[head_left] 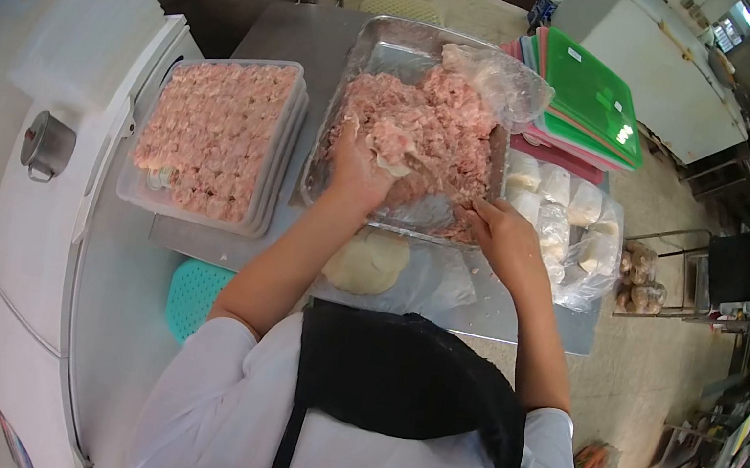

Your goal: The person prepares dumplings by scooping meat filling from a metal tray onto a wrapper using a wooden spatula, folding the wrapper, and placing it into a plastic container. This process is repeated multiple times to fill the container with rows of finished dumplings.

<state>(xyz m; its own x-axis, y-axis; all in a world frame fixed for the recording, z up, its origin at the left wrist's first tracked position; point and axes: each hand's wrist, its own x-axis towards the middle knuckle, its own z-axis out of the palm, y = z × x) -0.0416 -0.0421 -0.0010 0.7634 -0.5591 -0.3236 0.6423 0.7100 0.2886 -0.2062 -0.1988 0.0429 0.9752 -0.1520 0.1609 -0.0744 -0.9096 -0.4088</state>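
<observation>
My left hand (358,172) is cupped around a pale dough wrapper (396,168) with a lump of ground meat (392,142) on it, above the metal tray. In my right hand (502,233), the fingers are pinched on the end of a thin spatula-like tool (443,184) that points left, its tip close to the filled wrapper. Loose pink ground meat (467,101) fills much of the deep metal tray (315,186) under both hands. A stack of pale round dough wrappers (367,263) lies on clear plastic between my forearms.
Stacked plastic boxes (273,179) of formed meat dumplings stand left on the steel table (275,31). To the right are plastic-wrapped dough pieces (556,187) and stacked green and pink lids (592,92). A plastic bag (509,83) overhangs the tray's far corner. A turquoise stool (194,298) is below.
</observation>
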